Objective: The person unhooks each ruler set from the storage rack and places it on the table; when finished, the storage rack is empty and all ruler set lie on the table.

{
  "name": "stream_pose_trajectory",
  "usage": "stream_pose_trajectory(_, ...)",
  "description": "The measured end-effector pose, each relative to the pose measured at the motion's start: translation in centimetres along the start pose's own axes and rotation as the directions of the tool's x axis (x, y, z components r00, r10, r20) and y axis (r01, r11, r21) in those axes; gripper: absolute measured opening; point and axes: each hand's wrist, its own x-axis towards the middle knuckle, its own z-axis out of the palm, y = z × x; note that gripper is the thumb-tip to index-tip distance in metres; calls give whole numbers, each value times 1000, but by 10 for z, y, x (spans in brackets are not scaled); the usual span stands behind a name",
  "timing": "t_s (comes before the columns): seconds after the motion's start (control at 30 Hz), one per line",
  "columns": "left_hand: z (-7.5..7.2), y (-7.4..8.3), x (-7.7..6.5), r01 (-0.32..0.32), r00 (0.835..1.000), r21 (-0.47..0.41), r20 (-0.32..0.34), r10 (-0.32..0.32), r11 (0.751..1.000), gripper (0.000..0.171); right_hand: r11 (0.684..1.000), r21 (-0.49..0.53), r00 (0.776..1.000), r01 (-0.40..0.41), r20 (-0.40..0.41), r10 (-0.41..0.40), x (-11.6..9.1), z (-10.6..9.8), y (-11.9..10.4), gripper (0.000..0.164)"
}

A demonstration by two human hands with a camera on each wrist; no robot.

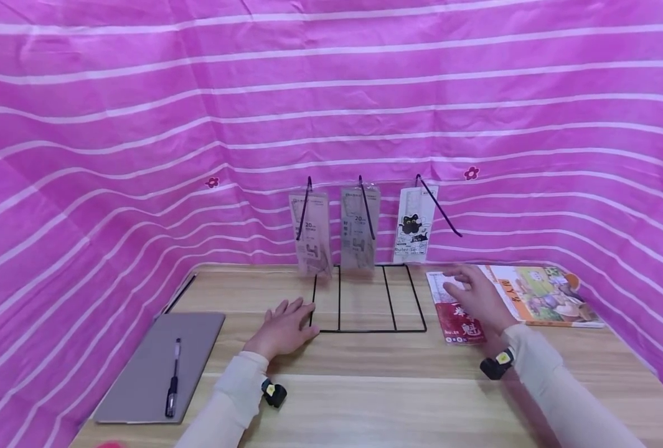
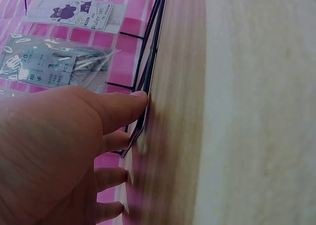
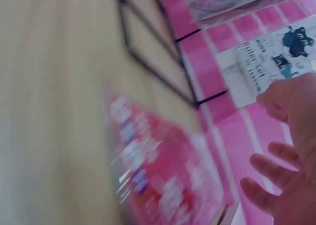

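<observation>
Standing on the table (image 1: 365,410), the black wire rack (image 1: 365,331) is touching the loose-fingered left hand (image 1: 282,326), the left wrist view alone showing thumb contact. Empty fingers relaxed, the right hand (image 1: 479,300) is hovering near a glossy red packet (image 1: 459,322).

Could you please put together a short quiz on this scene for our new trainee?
1. Count: how many hooks of the black wire rack have flat printed packets hanging from them?
2. True or false: the slim black-and-clear pen lies on the flat grey rectangular notebook.
3. Multiple choice: which of these is nearest the person's right hand? (a) the notebook; (b) the red-and-white printed packet lying on the light wooden table; (c) the pen.

Key: 1. Three. 2. True. 3. (b).
</observation>
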Motion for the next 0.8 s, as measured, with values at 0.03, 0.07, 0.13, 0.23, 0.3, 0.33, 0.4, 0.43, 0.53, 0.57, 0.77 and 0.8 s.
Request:
stream_pose_trajectory(0.03,0,0,0,0,1000,3,-3,0,1000,65,999,43,1000,23,0,-23,5,1,-3,45)
stream_pose_trajectory(0.07,0,0,0,-1,1000,5,-5,1,1000,65,996,73,999,50,-4,-50,11,1,-5,47)
stream_pose_trajectory(0.13,0,0,0,-5,1000,3,-10,5,1000,65,988,135,997,79,-3,-80,21,2,-11,50)
stream_pose_trajectory(0.23,1,0,-1,-6,1000,1,-17,6,1000,65,980,180,997,79,6,-82,38,3,-21,47)
stream_pose_trajectory(0.3,2,0,-1,-6,1000,2,-21,6,1000,64,973,221,997,72,6,-75,49,4,-28,45)
stream_pose_trajectory(0.33,4,0,-1,-5,1000,2,-23,5,1000,64,969,236,997,71,4,-74,55,4,-30,44)
stream_pose_trajectory(0.4,6,-1,-2,-4,1000,2,-25,4,1000,64,959,273,997,77,-14,-76,64,6,-36,45)
stream_pose_trajectory(0.43,7,-1,-1,-4,1000,5,-25,4,1000,64,955,284,996,87,-31,-82,68,7,-38,45)
stream_pose_trajectory(0.53,9,-1,0,-11,1000,6,-26,11,1000,64,952,293,994,91,-78,-71,77,11,-41,47)
stream_pose_trajectory(0.57,9,-1,0,-14,1000,6,-24,14,1000,65,953,289,993,91,-98,-65,78,11,-42,46)
stream_pose_trajectory(0.77,7,-2,2,-3,1000,6,-25,4,1000,65,969,217,969,115,-238,-61,78,14,-45,30)
stream_pose_trajectory(0.8,7,-3,2,0,1000,7,-27,0,1000,65,970,208,965,124,-254,-68,77,14,-45,28)
